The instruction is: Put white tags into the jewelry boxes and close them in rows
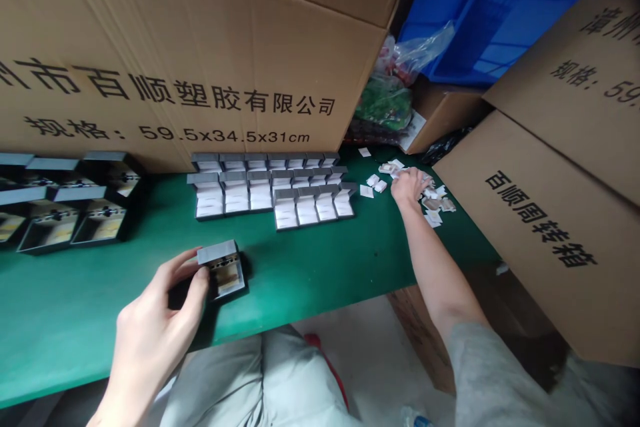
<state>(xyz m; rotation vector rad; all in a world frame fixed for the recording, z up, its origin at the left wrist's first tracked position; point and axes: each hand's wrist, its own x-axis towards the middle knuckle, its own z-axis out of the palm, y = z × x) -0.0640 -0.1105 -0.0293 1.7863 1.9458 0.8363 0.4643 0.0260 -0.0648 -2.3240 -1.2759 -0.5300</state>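
Note:
My left hand (pixel 160 307) grips a small dark grey hinged jewellery box (pixel 227 273) between thumb and fingers, near the table's front edge. Its lid stands up, and its inside looks yellowish, without a white pad. Over at the right, my right hand (pixel 411 185) reaches onto a loose pile of small white inserts (pixel 434 203), fingers apart and touching the pieces. Its fingertips are partly hidden among them. A few single white inserts (pixel 373 181) lie just left of that hand.
Rows of open boxes with white inserts (pixel 235 193) stand mid-table on the green surface (pixel 320 267). Several open boxes with yellowish insides (pixel 100 217) stand at left. Large cartons (pixel 200 33) rise behind and at right (pixel 550 213). Blue crates (pixel 460 13) and bagged items (pixel 383 103) fill the back corner.

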